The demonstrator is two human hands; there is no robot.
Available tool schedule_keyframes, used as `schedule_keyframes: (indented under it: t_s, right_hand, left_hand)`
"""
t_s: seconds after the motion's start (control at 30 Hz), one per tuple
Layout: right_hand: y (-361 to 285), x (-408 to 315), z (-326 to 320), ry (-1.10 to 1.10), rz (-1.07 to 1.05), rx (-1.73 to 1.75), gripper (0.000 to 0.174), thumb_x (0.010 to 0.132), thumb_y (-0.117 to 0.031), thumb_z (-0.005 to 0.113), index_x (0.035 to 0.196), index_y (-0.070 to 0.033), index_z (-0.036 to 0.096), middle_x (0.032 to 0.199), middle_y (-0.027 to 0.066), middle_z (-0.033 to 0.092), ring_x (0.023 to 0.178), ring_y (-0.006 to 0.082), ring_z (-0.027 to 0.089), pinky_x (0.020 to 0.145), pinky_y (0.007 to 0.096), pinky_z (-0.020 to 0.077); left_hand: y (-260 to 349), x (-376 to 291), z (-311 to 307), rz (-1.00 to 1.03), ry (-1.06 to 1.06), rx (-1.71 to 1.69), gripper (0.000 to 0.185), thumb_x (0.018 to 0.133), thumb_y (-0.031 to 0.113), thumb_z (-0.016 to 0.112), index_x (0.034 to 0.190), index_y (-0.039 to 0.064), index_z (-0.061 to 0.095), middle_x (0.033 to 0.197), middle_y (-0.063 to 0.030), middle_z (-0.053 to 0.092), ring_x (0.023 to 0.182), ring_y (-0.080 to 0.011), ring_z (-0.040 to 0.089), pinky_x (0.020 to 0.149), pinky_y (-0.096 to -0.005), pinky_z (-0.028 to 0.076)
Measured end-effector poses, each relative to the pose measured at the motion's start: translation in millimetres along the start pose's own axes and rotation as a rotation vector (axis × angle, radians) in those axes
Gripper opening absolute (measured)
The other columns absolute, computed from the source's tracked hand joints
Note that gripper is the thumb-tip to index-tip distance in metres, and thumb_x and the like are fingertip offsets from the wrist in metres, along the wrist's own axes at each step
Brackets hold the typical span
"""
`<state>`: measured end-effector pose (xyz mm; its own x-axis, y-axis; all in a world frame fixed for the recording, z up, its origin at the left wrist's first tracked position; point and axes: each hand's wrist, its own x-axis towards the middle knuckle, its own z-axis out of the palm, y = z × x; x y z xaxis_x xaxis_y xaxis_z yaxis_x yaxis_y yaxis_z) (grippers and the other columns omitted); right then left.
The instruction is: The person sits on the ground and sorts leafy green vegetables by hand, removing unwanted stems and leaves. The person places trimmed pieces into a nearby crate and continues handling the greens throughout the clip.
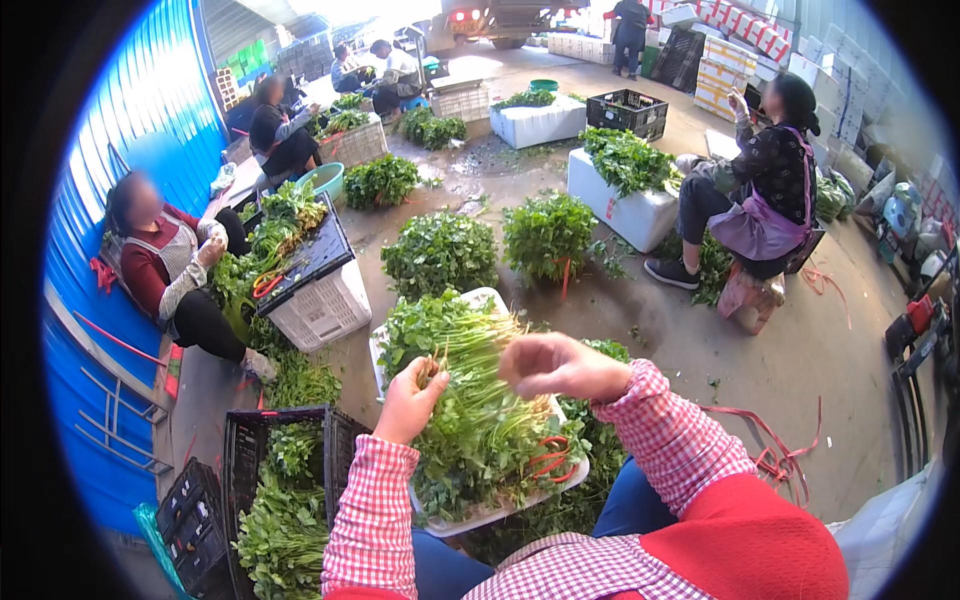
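Leafy green herbs with pale stems [480,352] lie piled on a white foam box [484,519] before me. My left hand [411,397] is closed around a small bunch of stem ends with roots, over the left side of the pile. Over the pile's right side is my right hand [562,366], blurred, fingers curled; whether it holds anything cannot be told. Red-handled scissors [551,459] lie on the greens at the box's near right corner.
A black crate [328,457] of greens stands at my left. Tied bundles [440,253] sit on the floor ahead. Co-workers sit at left [161,247] and right [765,187] beside boxes of greens. Red straps [784,457] lie on the floor at right.
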<state>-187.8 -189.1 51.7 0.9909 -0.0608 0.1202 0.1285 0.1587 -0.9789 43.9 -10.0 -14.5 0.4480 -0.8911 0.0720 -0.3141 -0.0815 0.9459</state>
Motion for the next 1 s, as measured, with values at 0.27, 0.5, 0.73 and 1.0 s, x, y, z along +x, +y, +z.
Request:
schedule_keyframes:
  t_s: [0.27,0.5,0.73,1.0]
  right_hand:
    - [46.7,7.0,-24.9,0.597,-0.008,-0.175,0.014,0.096,-0.002,0.067,0.109,0.001,0.064,0.096,0.0054,0.07,0.087,0.0134,0.071,0.076,0.0289,0.0597]
    - [67.1,15.7,-24.4,0.592,0.042,-0.042,0.009,0.102,-0.005,0.064,0.11,-0.003,0.063,0.1,0.0042,0.069,0.092,0.0143,0.074,0.081,0.0277,0.0618]
    - [56.8,16.5,-23.9,0.507,-0.05,0.09,0.007,0.101,-0.005,0.065,0.107,-0.003,0.065,0.1,0.0029,0.069,0.091,0.0145,0.073,0.081,0.0277,0.0611]
    - [27.3,-3.1,-39.2,0.324,-0.125,0.161,0.01,0.099,-0.008,0.069,0.108,-0.005,0.065,0.1,0.0006,0.068,0.09,0.0119,0.071,0.084,0.0275,0.0601]
  left_hand:
    - [-4.6,7.3,16.0,0.009,-0.097,-0.049,0.018,0.1,0.018,0.069,0.103,0.001,0.064,0.081,0.0024,0.06,0.074,-0.0061,0.051,0.066,-0.0256,0.043]
    - [3.2,-3.8,35.8,-0.009,-0.23,0.418,0.042,0.083,0.031,0.085,0.116,0.007,0.076,0.085,-0.0123,0.075,0.074,-0.0167,0.07,0.07,-0.0348,0.054]
    - [-23.2,6.7,52.1,-0.097,-0.138,0.38,0.026,0.087,0.022,0.083,0.107,0.007,0.077,0.077,-0.0065,0.071,0.068,-0.0124,0.061,0.063,-0.0305,0.049]
    - [-38.3,19.5,27.4,-0.052,-0.078,0.13,0.018,0.088,0.017,0.081,0.101,0.004,0.079,0.078,-0.0052,0.073,0.07,-0.008,0.062,0.067,-0.0275,0.05]
